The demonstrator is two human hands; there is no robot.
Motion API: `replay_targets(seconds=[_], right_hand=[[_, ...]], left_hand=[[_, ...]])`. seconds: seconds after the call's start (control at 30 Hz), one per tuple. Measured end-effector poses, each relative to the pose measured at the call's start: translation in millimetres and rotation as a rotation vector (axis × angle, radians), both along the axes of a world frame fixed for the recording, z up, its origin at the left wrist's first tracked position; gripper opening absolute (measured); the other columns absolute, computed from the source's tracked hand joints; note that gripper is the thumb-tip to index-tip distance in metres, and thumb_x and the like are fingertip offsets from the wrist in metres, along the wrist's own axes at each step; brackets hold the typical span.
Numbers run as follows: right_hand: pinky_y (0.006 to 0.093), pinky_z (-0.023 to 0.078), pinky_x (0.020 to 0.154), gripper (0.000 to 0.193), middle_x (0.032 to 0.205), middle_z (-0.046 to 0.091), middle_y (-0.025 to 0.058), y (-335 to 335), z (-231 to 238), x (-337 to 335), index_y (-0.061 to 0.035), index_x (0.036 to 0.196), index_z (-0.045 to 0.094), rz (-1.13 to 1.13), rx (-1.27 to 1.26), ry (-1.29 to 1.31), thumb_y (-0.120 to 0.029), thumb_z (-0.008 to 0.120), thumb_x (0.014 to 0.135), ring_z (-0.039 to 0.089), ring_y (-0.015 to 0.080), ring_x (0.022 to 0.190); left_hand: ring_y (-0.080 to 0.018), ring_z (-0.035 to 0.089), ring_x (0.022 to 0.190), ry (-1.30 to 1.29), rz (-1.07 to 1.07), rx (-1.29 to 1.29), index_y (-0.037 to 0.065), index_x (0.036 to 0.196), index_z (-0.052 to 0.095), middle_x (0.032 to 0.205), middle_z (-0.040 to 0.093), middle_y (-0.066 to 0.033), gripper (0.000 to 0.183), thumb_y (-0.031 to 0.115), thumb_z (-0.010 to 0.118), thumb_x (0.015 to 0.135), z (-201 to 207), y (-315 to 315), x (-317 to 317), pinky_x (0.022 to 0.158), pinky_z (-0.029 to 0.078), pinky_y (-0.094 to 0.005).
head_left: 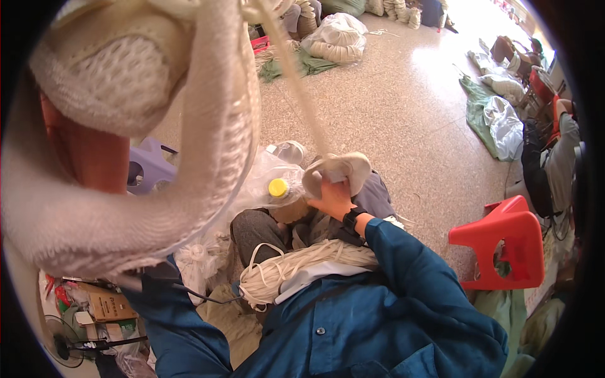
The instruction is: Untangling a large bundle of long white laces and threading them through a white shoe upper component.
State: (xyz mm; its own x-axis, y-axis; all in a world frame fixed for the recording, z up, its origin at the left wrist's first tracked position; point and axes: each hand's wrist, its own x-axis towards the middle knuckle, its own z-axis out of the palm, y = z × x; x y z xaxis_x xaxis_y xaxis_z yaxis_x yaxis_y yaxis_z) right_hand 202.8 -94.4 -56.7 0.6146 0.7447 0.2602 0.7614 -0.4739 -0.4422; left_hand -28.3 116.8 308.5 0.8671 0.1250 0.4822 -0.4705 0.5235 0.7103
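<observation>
A cream knit shoe [214,157] with a mesh panel fills the upper left, very close and blurred. My left hand [88,154] is inside or behind it and grips it; most of the fingers are hidden. A pale shoelace [296,82] runs from this shoe down toward my right hand [335,198]. That hand, with a black watch on its wrist, is closed round a second cream shoe [356,167] over my right knee. Across my lap lies a thick bundle of cream laces [309,264].
A yellow-capped clear bottle [278,188] and plastic bags stand by my knees. At right is a red stool [504,246]; at left, a lilac stool [151,167] and a small fan [63,340]. Filled sacks [337,38] lie farther off, and another person sits at far right.
</observation>
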Motion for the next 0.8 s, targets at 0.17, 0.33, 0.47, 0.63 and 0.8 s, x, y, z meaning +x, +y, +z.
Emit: replay_targets(seconds=[0.17,0.33,0.47,0.63,0.8], right_hand=[[0.0461,0.043,0.094,0.063,0.107,0.065,0.0178,-13.0,5.0,-6.3,0.0008,0.115,0.057,0.114,-0.140,-0.218,-0.035,0.078,0.068,0.062,0.0330,0.103],[0.0463,0.053,0.073,0.022,0.079,0.067,0.0153,-14.0,24.5,-14.6,-0.0005,0.088,0.063,0.304,0.000,-0.032,-0.016,0.064,0.072,0.066,0.0363,0.080],[0.0389,0.054,0.082,0.030,0.097,0.072,0.0122,-23.0,77.4,5.3,0.0001,0.112,0.066,0.342,0.216,0.891,-0.013,0.062,0.086,0.068,0.0239,0.094],[0.0333,0.048,0.099,0.037,0.125,0.065,0.0066,-29.4,133.0,-3.9,-0.0032,0.132,0.058,0.492,0.754,1.769,-0.010,0.057,0.096,0.061,0.0171,0.114],[0.0369,0.041,0.110,0.044,0.138,0.059,0.0082,-36.3,160.3,-6.7,-0.0031,0.140,0.050,0.534,1.076,1.940,-0.013,0.058,0.098,0.057,0.0188,0.125]], left_hand=[[-0.0295,0.049,0.134,-0.032,-0.024,-0.017,0.000,0.141,0.048,0.146,0.051,-0.0176,0.050,0.035,0.043,0.105,13.4,22.8,1.9,0.117,0.033,-0.0517],[-0.0296,0.049,0.136,-0.066,-0.020,-0.016,0.000,0.141,0.049,0.147,0.050,-0.0174,0.050,0.035,0.042,0.106,-9.3,-61.3,44.5,0.118,0.032,-0.0527],[-0.0304,0.042,0.140,-0.062,-0.056,-0.076,0.004,0.143,0.049,0.151,0.046,-0.0171,0.049,0.037,0.041,0.106,-36.8,-48.5,41.4,0.118,0.029,-0.0569],[-0.0289,0.047,0.137,-0.113,-0.090,-0.379,0.005,0.142,0.050,0.141,0.056,-0.0130,0.048,0.036,0.042,0.106,-112.5,-65.1,50.2,0.115,0.036,-0.0512],[-0.0284,0.051,0.133,0.212,0.023,-0.696,0.006,0.141,0.051,0.138,0.059,-0.0095,0.043,0.030,0.044,0.106,-205.0,-110.4,61.4,0.115,0.036,-0.0502]])
